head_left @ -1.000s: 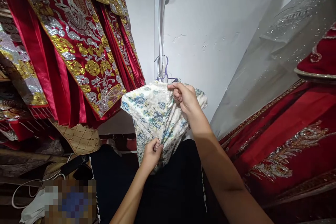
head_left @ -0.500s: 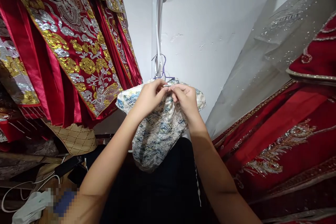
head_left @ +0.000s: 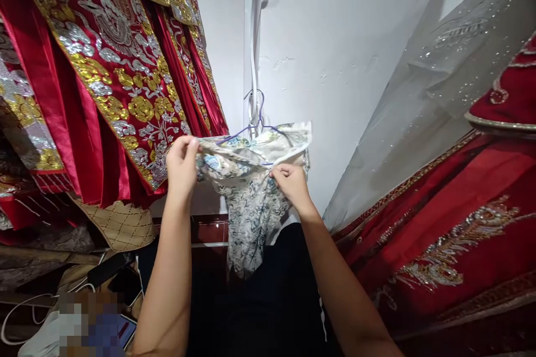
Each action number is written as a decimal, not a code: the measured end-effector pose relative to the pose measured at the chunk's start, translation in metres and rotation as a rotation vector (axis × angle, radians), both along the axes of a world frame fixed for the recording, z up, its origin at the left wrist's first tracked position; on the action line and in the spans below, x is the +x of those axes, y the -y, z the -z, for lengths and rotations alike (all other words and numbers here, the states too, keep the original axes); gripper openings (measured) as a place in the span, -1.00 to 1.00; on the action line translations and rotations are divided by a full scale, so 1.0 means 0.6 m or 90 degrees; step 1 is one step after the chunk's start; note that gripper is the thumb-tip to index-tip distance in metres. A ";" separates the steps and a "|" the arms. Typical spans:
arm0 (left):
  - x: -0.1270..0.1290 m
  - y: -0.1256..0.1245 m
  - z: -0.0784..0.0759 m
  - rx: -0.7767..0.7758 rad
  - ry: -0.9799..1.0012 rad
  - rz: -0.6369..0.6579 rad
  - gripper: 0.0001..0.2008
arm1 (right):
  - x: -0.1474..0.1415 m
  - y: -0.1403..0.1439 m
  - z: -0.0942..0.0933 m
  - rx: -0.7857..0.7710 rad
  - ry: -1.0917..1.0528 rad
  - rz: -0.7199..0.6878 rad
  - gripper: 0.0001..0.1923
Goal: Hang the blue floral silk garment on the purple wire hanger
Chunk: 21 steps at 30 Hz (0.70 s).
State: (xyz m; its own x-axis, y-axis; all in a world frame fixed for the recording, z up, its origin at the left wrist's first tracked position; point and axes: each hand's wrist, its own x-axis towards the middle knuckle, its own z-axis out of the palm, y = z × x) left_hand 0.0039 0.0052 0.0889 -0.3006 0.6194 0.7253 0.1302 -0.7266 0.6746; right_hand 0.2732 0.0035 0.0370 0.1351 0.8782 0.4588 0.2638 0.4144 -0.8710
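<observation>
Now I am spreading the floral garment (head_left: 247, 201) wide where half a second ago I was pinching it together at the neck. My left hand (head_left: 181, 164) has swung out from the middle and is clenching the cloth's edge, close up against the red embroidered robes (head_left: 113, 72) hanging on its outer side. My right hand (head_left: 291, 178) has dropped a little and is pinching the opposite edge between thumb and fingers. Between my two grips the fabric is stretching into a taut band, and its pale inner side is turning up toward me. Above that band the purple wire hanger (head_left: 255, 122) is now showing its sloping arms, where before only its hook was peeking out. The garment is hanging from it against the white wall (head_left: 335, 39), its lower part drooping below my hands. I judge that I am opening the piece out on the hanger rather than fastening anything at the collar.

As for writing, I am finding none to read: no tag or label is showing on the cloth. Well below my left hand a patch is blurred out, and nothing can be told there.
</observation>
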 end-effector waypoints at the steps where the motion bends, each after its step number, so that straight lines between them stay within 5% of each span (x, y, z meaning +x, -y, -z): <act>1: -0.020 -0.007 0.024 -0.036 0.092 0.028 -0.79 | 0.000 0.006 0.006 -0.014 -0.001 -0.011 -0.81; 5: -0.041 -0.010 0.142 -0.258 0.471 0.152 -0.73 | -0.018 0.032 0.041 -0.058 -0.047 -0.068 -0.81; 8: -0.006 0.013 0.232 -0.364 0.499 0.184 -0.69 | -0.018 0.050 0.089 -0.096 -0.134 -0.057 -0.78; 11: 0.030 0.035 0.288 -0.432 0.474 0.212 -0.73 | 0.018 0.067 0.138 -0.144 -0.190 -0.005 -0.73; 15: 0.061 0.043 0.279 -0.421 0.454 0.257 -0.66 | 0.081 0.086 0.162 -0.212 -0.145 -0.034 -0.67; 21: 0.142 0.098 0.182 -0.253 0.168 0.286 -0.78 | 0.054 0.099 0.142 -0.290 -0.042 -0.145 -0.51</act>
